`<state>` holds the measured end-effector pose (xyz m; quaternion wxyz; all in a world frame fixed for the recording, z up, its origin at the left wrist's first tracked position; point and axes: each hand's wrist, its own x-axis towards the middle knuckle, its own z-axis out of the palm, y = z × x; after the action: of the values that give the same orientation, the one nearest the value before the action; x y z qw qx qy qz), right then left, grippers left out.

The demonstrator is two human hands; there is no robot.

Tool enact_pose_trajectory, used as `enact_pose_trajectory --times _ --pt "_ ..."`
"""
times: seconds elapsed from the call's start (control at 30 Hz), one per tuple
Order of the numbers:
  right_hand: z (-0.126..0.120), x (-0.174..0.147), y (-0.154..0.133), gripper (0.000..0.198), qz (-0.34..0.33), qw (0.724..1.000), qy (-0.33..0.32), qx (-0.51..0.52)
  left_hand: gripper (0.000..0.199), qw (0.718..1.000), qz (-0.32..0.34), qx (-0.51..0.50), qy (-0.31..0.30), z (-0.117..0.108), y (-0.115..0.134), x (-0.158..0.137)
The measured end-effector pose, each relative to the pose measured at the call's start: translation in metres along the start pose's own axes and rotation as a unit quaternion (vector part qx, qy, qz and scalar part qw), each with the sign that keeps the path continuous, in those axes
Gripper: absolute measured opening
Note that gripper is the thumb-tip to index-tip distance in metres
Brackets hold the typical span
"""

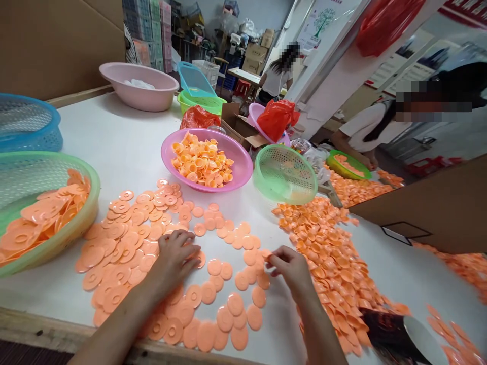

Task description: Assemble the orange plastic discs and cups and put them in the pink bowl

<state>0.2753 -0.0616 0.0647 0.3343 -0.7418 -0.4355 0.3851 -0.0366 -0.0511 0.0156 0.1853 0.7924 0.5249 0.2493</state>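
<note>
My left hand (177, 253) rests with its fingers spread on flat orange plastic discs (129, 243), which look like toy saucers. Its fingertips are beside a single orange disc (201, 259). To the right, the thumb and fingers of my right hand (289, 267) pinch a small orange disc (268, 255), partly covered by the fingertips. Loose discs (235, 304) lie between my hands and toward the near table edge. Right of my right hand spreads a heap of small orange cup-shaped pieces (335, 253).
A pink basin (245, 170) of small orange cups stands ahead, beside a green strainer basket (285, 175). At left, a green basket (91, 203) holds larger orange discs, with a blue basket (53, 134) behind. A black container (386, 332) lies near right. Two people are beyond the table.
</note>
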Motion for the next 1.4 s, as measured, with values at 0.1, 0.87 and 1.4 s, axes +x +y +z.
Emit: enact_pose_trajectory --times 0.1,0.87,1.4 --pt "0.054 -0.001 -0.028 0.007 -0.013 0.993 -0.103 0.048 0.017 1.000 -0.003 0.000 0.009 0.000 -0.002 -0.002" --pt "0.140 -0.015 -0.050 0.020 -0.188 0.945 -0.165 -0.211 0.027 0.948 -0.249 -0.187 -0.059 0.003 0.025 0.010" --pt "0.135 -0.003 -0.056 0.014 -0.121 0.970 -0.206 -0.046 0.033 0.920 -0.277 -0.277 -0.005 -0.012 0.008 -0.004"
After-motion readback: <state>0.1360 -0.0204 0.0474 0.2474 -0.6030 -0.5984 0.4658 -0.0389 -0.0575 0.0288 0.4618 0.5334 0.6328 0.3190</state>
